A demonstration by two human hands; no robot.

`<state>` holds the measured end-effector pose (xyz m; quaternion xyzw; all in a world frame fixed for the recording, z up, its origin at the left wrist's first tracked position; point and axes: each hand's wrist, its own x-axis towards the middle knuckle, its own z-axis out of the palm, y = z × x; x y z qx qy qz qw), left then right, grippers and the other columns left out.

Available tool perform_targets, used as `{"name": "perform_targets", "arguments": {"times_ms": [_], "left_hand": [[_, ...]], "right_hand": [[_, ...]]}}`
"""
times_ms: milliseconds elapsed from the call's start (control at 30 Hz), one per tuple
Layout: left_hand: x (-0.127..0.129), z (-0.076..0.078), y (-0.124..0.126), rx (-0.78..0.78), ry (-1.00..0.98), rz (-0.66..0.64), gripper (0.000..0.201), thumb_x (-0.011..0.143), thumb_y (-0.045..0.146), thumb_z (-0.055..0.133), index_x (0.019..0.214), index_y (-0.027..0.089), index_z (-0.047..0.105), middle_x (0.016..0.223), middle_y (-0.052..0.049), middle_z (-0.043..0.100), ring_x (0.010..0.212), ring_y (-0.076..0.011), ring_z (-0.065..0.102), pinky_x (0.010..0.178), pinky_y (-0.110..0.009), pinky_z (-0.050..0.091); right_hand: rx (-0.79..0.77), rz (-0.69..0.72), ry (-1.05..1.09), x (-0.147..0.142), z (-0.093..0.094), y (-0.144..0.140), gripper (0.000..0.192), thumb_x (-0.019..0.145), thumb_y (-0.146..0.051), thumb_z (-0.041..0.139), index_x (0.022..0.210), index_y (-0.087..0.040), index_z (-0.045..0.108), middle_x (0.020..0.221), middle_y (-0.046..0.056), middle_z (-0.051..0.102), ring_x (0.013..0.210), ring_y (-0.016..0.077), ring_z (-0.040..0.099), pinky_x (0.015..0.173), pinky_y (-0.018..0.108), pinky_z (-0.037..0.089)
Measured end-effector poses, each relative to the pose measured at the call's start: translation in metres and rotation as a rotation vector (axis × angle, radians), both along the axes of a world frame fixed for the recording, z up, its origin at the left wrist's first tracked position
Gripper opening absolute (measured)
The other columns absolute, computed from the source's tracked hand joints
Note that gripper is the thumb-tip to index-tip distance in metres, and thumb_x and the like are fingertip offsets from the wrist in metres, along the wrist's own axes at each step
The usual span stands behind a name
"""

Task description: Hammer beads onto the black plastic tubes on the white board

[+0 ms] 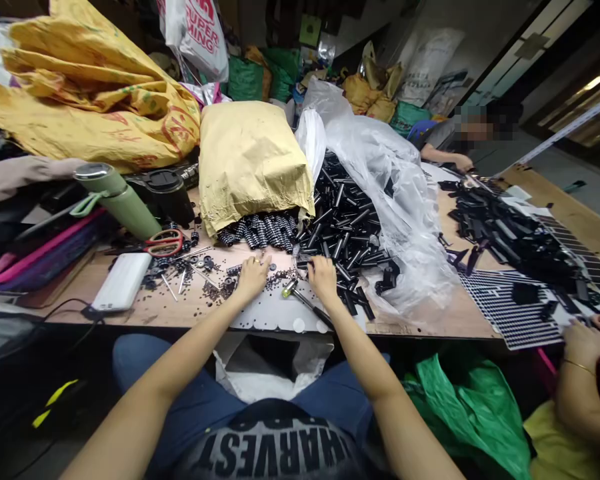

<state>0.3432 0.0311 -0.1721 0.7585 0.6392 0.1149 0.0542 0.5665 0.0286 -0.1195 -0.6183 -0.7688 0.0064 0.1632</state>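
Black tubes (347,230) lie heaped at frame centre as the left hand (253,275) and right hand (323,277), fingers curled, sort small parts; whether either pinches one cannot be told.

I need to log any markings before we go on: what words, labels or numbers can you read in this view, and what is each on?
"SUPER" over "MING", cut off at the left: red print on the white plastic bag hanging at the top.
"HARVEST", seen upside down: white letters on the person's dark shirt; a second line below it is hidden.
Red print on the yellow sacks: too crumpled to read.
Nothing readable on the green flask.
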Motion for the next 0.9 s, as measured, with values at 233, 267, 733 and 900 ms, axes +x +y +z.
{"name": "perform_targets", "arguments": {"times_ms": [233,267,733,900], "left_hand": [[0.002,0.013,-0.027,0.107,-0.426,-0.032,0.042,0.093,0.033,0.046,0.127,0.012,0.059,0.130,-0.018,0.056,0.127,-0.0322,0.045,0.108,-0.049,0.032],[0.003,0.020,-0.028,0.080,-0.571,0.016,0.040,0.093,0.034,0.046,0.122,0.012,0.062,0.125,-0.018,0.060,0.121,-0.0304,0.050,0.105,-0.047,0.036],[0.026,0.043,-0.088,-0.379,-1.447,0.213,0.034,0.063,0.041,0.077,0.078,0.010,0.072,0.073,-0.007,0.068,0.065,-0.0157,0.057,0.064,-0.028,0.045],[0.001,0.031,-0.080,0.031,-0.758,0.121,0.033,0.090,0.033,0.051,0.110,0.014,0.069,0.107,-0.014,0.065,0.102,-0.0266,0.056,0.088,-0.040,0.045]], "right_hand": [[-0.048,0.127,0.060,-0.016,0.029,0.063,0.021,0.091,-0.019,0.047,0.093,-0.016,0.068,0.108,0.013,0.066,0.103,0.0240,0.052,0.088,0.037,0.040],[-0.036,0.110,0.167,-0.021,0.028,0.057,0.025,0.093,-0.027,0.046,0.093,-0.015,0.068,0.105,0.012,0.066,0.098,0.0223,0.054,0.084,0.034,0.042],[-0.221,0.428,0.500,-0.031,0.030,-0.058,0.108,0.055,-0.056,0.082,0.144,-0.019,0.035,0.146,0.017,0.040,0.136,0.0329,0.037,0.112,0.050,0.032],[-0.362,0.485,0.356,-0.014,0.010,-0.097,0.104,0.064,-0.054,0.077,0.147,-0.017,0.028,0.147,0.019,0.038,0.138,0.0309,0.035,0.115,0.048,0.030]]}}
